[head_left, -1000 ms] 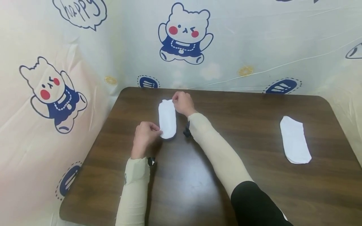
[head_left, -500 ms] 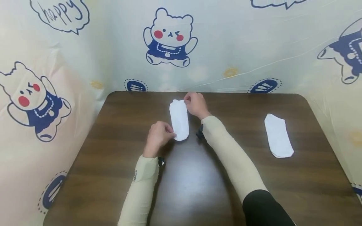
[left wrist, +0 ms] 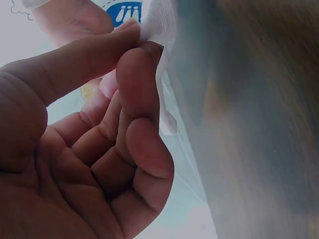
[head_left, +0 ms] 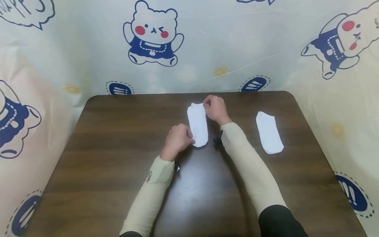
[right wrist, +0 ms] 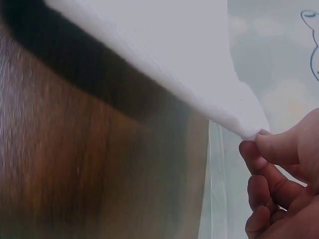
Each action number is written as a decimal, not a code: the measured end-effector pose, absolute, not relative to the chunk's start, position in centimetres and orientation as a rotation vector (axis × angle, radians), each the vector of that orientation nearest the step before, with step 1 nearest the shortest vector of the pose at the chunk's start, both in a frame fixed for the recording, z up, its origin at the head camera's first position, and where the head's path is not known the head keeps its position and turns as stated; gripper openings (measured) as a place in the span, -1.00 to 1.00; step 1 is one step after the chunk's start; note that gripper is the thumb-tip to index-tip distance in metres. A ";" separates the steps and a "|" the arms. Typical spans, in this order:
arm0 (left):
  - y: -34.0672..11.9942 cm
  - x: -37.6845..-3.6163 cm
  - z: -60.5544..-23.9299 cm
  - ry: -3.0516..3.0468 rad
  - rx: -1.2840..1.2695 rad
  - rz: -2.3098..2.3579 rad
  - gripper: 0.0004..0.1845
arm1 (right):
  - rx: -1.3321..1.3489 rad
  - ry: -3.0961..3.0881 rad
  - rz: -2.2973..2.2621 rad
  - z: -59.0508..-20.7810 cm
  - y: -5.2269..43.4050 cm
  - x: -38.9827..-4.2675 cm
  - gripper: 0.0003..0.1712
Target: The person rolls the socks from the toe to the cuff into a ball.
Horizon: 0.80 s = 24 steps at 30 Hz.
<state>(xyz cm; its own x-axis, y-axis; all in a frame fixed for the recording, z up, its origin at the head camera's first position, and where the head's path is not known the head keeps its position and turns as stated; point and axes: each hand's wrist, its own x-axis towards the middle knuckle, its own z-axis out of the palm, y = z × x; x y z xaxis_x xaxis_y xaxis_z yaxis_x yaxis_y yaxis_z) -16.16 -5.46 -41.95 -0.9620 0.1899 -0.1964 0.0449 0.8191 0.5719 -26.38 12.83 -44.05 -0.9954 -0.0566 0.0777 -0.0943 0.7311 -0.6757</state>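
both hands, left hand (head_left: 177, 139) and right hand (head_left: 215, 108), keep pinching seemingly unmoved white sock (head_left: 197, 124).

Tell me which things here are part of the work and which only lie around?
In use:
- sock, pinched at both ends
- left hand, near end
- right hand, far end

Lying about:
- second sock, flat on the table
- bear curtain

Only cut-off handwritten letters in a speech bubble (head_left: 25, 13) on the printed backdrop (head_left: 237, 42), unreadable.
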 end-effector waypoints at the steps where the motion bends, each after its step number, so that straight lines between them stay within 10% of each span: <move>1: -5.5 -16.2 -41.9 2.763 0.178 0.855 -0.83 | 0.120 -2.876 1.128 -44.0 12.8 -26.4 -0.81; 24: -4.3 -16.6 -43.5 2.700 0.217 0.767 -0.77 | -0.068 -2.989 1.186 -45.7 13.5 -26.1 -0.84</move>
